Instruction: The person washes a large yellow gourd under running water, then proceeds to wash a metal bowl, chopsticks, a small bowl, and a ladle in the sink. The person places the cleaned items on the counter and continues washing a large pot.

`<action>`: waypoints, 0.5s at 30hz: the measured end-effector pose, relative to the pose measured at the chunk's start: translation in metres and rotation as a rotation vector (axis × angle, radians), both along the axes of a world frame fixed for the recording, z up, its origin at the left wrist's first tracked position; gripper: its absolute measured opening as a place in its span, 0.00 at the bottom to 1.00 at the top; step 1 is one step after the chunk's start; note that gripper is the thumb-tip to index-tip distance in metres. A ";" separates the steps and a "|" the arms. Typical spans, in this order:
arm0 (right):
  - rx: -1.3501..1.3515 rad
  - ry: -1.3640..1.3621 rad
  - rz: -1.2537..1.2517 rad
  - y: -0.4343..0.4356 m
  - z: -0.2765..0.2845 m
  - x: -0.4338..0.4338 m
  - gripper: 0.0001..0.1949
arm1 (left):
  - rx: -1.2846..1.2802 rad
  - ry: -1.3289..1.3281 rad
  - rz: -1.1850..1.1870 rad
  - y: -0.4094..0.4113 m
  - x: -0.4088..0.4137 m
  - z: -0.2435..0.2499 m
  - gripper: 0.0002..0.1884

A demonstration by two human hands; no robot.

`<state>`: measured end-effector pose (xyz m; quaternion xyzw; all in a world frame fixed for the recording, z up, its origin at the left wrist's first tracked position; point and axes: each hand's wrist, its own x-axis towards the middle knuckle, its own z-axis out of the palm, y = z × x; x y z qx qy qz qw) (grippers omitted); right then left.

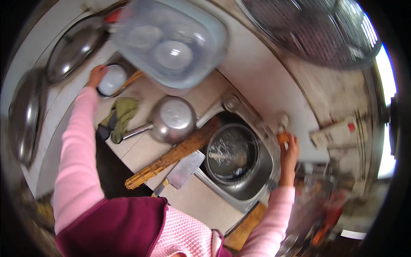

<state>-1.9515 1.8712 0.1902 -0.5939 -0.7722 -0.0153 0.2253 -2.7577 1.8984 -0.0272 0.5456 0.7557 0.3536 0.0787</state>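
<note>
My left hand [96, 76] grips the rim of a white bowl [113, 80] at the back left of the counter, beside a pair of wooden chopsticks [130, 80]. On the right, my right hand [289, 151] has its fingers on the orange handle of a tap [283, 137] at the wall. Between my arms is a steel sink [257, 189] with a dark round pan [210, 170] in it. Water with white foam [229, 151] lies in the pan, along with a pale object too blurred to name.
A bamboo pot brush [170, 159] lies across the sink edge near a cleaver [186, 168]. Left of it are an overturned steel saucepan [173, 119] and a green cloth [125, 112]. A translucent plastic tub [205, 38] holding bowls stands behind. Metal lids [77, 48] lean at the left.
</note>
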 end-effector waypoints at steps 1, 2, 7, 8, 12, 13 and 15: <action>-0.007 -0.017 -0.035 0.000 -0.001 0.001 0.18 | -0.056 0.046 -0.062 0.006 -0.009 -0.006 0.14; -0.008 -0.010 -0.049 -0.001 -0.001 0.002 0.19 | -0.078 0.095 -0.062 0.009 -0.014 -0.014 0.16; 0.031 -0.031 -0.081 -0.001 -0.006 0.003 0.23 | -0.330 0.414 0.130 0.017 -0.015 -0.015 0.20; 0.064 -0.033 -0.063 -0.001 -0.009 0.005 0.23 | -0.350 0.397 0.156 0.015 -0.008 -0.013 0.20; 0.186 0.321 -0.159 -0.009 -0.054 0.019 0.18 | -0.341 0.529 0.275 0.010 0.021 0.001 0.18; 0.082 0.420 -0.321 -0.016 -0.073 0.026 0.13 | -0.325 0.535 0.299 0.011 0.025 0.007 0.18; -0.152 0.606 -0.489 -0.030 -0.128 0.036 0.12 | -0.208 0.584 0.317 0.013 0.026 0.021 0.17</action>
